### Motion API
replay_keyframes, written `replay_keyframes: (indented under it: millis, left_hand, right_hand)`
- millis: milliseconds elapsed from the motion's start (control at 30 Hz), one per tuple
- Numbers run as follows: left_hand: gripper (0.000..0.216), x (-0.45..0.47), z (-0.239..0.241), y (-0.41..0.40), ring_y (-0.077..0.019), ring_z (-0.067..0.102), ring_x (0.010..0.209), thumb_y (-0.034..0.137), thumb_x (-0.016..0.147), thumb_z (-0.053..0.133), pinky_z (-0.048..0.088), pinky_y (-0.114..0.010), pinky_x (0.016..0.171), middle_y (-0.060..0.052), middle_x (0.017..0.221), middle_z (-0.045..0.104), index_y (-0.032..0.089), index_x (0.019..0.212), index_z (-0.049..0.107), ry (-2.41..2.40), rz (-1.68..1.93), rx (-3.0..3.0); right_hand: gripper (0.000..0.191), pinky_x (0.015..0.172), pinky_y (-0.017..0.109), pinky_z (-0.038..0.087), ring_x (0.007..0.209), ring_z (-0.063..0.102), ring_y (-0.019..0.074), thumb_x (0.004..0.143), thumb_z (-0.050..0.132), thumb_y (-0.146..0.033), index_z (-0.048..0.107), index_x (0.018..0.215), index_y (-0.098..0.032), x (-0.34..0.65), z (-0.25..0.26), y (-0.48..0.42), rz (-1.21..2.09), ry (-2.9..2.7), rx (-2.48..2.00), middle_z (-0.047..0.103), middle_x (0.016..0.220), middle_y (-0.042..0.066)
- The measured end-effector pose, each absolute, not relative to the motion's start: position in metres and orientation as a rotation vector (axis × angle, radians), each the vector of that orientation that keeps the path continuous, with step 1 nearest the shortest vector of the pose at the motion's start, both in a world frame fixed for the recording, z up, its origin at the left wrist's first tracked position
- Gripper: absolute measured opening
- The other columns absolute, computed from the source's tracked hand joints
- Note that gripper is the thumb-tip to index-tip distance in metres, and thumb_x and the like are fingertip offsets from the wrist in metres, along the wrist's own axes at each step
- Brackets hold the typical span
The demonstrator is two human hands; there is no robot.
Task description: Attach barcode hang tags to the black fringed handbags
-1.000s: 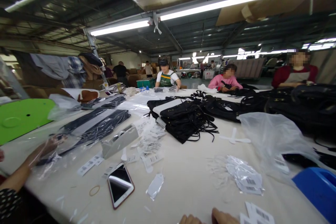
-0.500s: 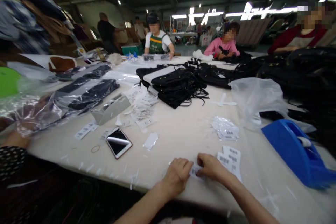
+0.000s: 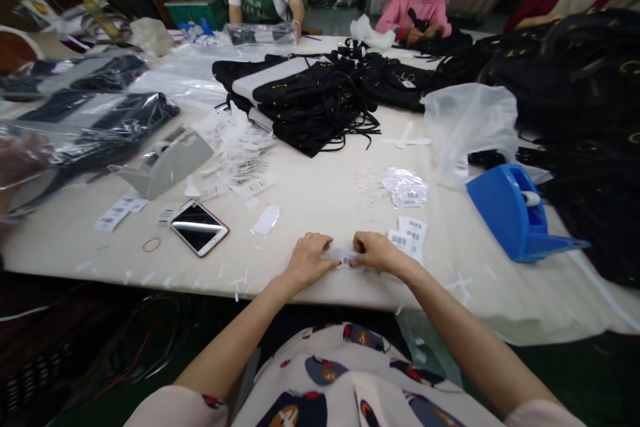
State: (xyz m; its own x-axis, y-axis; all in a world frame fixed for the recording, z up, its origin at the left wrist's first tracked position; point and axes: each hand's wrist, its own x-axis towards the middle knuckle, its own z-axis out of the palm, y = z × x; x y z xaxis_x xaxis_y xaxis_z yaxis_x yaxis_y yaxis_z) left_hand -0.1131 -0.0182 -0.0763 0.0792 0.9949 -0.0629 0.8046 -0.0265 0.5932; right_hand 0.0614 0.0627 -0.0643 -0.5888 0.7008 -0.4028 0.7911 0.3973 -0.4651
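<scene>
At the near side of the table, my left hand (image 3: 309,259) pinches one end of a small white barcode label (image 3: 346,257). The thumb and fingers of my right hand (image 3: 379,252) close on its other end, so the label spans the gap between both hands. Fingertips cover parts of it. Just beyond my right hand lie sheets of barcode stickers (image 3: 414,232). Farther back is a small pile of shiny white tags (image 3: 406,187), and a single white tag (image 3: 266,220) lies to the left of my hands.
A phone (image 3: 200,228) and a grey tape dispenser (image 3: 173,163) are on the left; a blue tape dispenser (image 3: 515,213) is on the right. Black bags (image 3: 305,103) and loose tags (image 3: 240,143) occupy the middle. Plastic-wrapped goods (image 3: 100,123) lie left. Co-workers are across the table.
The head view has tipped downward, so the table sits higher in the picture and my patterned shirt shows. Both hands remain at the label, close together.
</scene>
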Motion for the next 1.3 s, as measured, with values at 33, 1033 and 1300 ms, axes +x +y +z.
replay_keyframes:
  millis: [33, 1033, 1300]
  left_hand:
    - [0.03, -0.116, -0.075, -0.015, -0.0179, 0.052, 0.086, 0.03, 0.071, 0.059, 0.04, -0.031, 0.077, -0.005, 0.088, 0.062, 0.015, 0.097, 0.059, 1.73, 0.495, 1.819]
    - [0.015, -0.11, -0.065, 0.002, -0.0087, 0.052, 0.053, 0.021, 0.056, 0.067, 0.035, -0.02, 0.051, 0.001, 0.057, 0.061, 0.011, 0.068, 0.064, 1.329, 0.827, 0.909]
    - [0.019, -0.102, -0.063, 0.003, -0.0108, 0.055, 0.05, 0.022, 0.054, 0.07, 0.041, -0.021, 0.05, 0.0, 0.055, 0.062, 0.012, 0.068, 0.063, 1.295, 0.811, 0.854]
  right_hand:
    - [0.017, 0.052, 0.02, 0.031, 0.06, 0.049, 0.0108, 0.061, 0.069, -0.024, 0.057, 0.072, -0.018, 0.061, -0.064, 0.063, -0.977, 2.51, 1.343, 0.058, 0.066, -0.002]
    - [0.024, 0.054, 0.024, 0.039, 0.053, 0.051, 0.0101, 0.058, 0.071, -0.03, 0.057, 0.075, -0.018, 0.074, -0.072, 0.049, -2.596, 1.984, 1.626, 0.059, 0.057, -0.005]
    - [0.021, 0.052, 0.023, 0.038, 0.05, 0.05, 0.0091, 0.058, 0.071, -0.026, 0.059, 0.073, -0.017, 0.07, -0.065, 0.046, -2.566, 2.001, 1.523, 0.056, 0.053, -0.006]
